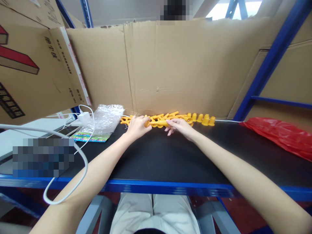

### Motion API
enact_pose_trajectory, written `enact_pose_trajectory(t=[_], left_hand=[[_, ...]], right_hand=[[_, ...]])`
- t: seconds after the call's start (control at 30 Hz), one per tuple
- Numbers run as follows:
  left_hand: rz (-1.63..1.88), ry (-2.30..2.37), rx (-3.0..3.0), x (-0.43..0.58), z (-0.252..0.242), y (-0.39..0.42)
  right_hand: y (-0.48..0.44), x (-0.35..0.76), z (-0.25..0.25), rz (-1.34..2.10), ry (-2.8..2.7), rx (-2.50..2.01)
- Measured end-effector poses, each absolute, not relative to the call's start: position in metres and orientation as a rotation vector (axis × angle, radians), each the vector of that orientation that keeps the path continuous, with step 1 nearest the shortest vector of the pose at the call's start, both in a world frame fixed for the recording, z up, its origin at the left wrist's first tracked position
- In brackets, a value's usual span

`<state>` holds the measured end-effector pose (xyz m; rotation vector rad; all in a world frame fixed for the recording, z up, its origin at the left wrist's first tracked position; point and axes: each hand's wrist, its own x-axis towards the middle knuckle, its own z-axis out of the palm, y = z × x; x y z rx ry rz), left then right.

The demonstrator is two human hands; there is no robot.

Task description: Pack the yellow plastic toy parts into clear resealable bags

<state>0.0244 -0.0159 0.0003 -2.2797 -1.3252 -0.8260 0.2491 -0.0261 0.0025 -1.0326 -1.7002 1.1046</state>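
Between my two hands lies a slim yellow plastic piece [159, 123], a rod with a thicker sleeve-like section toward the right. My left hand [138, 126] is closed round its left end, where a rounded yellow part shows by the fingers. At the right end, my right hand [180, 126] pinches the piece between thumb and fingers, its lower fingers hanging loose. Directly behind both hands, yellow branch-shaped plastic parts [173, 115] lie in a row along the cardboard. Several small yellow cup-shaped pieces [206, 120] stand to the right of my right hand.
A tall cardboard sheet [190, 65] closes off the back of the black tabletop [165, 156]. Clear plastic packaging [107, 117], a white charger [84, 118] and a looping cable [85, 162] are at left. A red plastic bag [278, 133] lies right; someone's head shows beyond the cardboard.
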Motion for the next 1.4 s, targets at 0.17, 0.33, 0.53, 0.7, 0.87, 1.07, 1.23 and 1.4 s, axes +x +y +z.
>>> enact_pose_trajectory(t=[0.17, 0.33, 0.53, 0.7, 0.87, 1.07, 1.23, 1.4], left_hand=[[-0.831, -1.338, -2.298, 0.024, 0.0, -0.016], [-0.821, -1.351, -2.305, 0.024, 0.0, -0.016], [-0.806, -1.359, -2.306, 0.023, -0.001, -0.015], [-0.811, -1.368, -2.3, 0.02, -0.001, -0.013], [-0.805, -1.375, -2.308, 0.019, -0.001, -0.011], [-0.8, -1.366, -2.317, 0.019, -0.001, -0.011], [-0.843, -1.364, -2.342, 0.015, 0.005, -0.014], [-0.829, -1.522, -2.225, 0.003, 0.008, -0.006]], right_hand=[[-0.027, 0.249, 0.003, 1.102, -1.694, -1.035], [-0.026, 0.249, 0.002, 1.096, -1.691, -1.049], [-0.023, 0.251, -0.001, 1.056, -1.705, -1.089], [-0.023, 0.251, -0.002, 1.008, -1.684, -1.055], [-0.024, 0.249, 0.0, 0.994, -1.66, -1.013], [-0.025, 0.248, -0.001, 1.003, -1.638, -1.007], [-0.016, 0.254, -0.004, 0.921, -1.646, -0.957], [-0.011, 0.269, 0.006, 0.471, -1.649, -1.046]])
